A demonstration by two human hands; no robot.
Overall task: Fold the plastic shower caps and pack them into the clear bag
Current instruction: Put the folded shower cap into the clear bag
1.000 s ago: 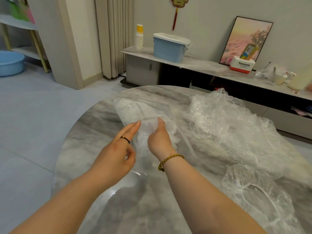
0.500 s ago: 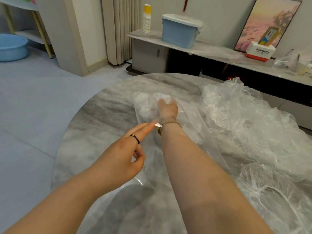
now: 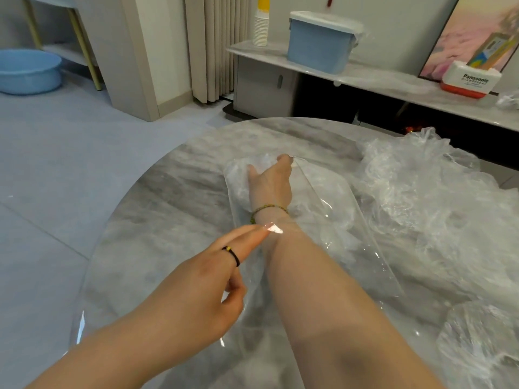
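The clear bag lies flat on the round marble table, its mouth toward me. My right hand is deep inside it, past the wrist, with its fingers curled over a folded white shower cap at the bag's far end. The fingertips are hidden. My left hand is at the bag's mouth beside my right forearm. It pinches the plastic edge with the thumb, and the index and middle fingers point forward. A loose pile of shower caps lies to the right.
A single crumpled cap lies at the near right of the table. Behind the table runs a low cabinet with a blue lidded box, paper cups and a white-and-red box. A blue basin sits on the floor at far left.
My right hand has pushed forward from the bag's mouth to its far end with the folded cap. My left hand has stayed at the mouth. The view has tilted down.
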